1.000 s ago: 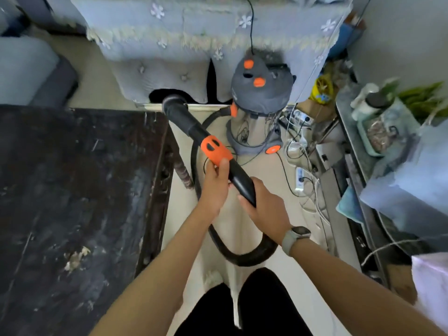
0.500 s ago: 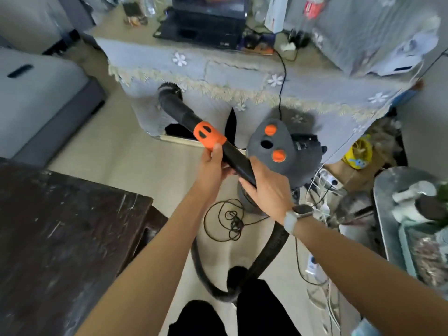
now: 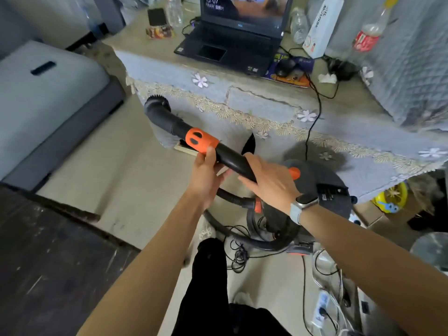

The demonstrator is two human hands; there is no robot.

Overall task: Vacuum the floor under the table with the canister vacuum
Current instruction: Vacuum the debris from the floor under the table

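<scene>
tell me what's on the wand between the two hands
In the head view, only a short bare stretch of black wand lies between the left hand and right hand; the orange collar sits beyond the left.

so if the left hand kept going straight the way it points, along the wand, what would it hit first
Probably the orange collar on the vacuum wand: the left hand holds the wand just behind it, thumb touching its edge. Beyond lies the brush nozzle; depth is unclear.
</scene>
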